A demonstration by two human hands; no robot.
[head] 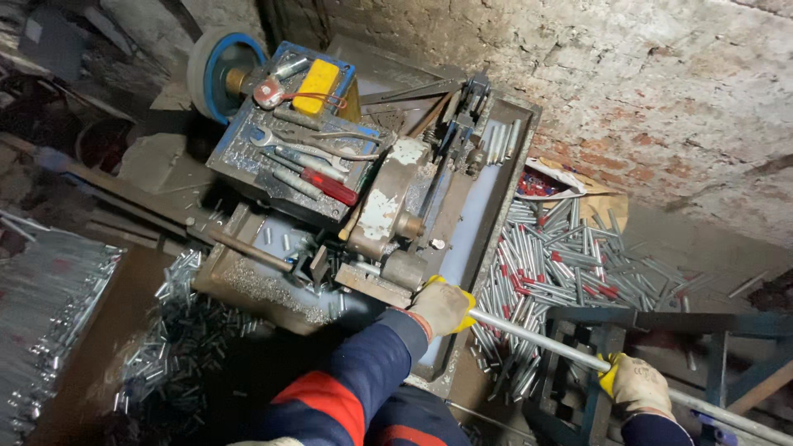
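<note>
While your left hand (442, 307), in a beige glove with yellow trim, closes its grip around the long silver metal tube (537, 340), your right hand (636, 385), gloved the same way, grips that tube further back. The tube runs from the lower right corner of the view to the worn grey cutting machine (388, 223), where your left hand holds it just beside the machine's front edge. A tool tray (285, 157) on the machine's far side carries wrenches and a red-handled screwdriver (329, 187). Short cut metal tubes (562, 256), some red-tipped, lie heaped on the floor to the right of the machine. Small silver offcuts (178, 330) are piled to its left.
</note>
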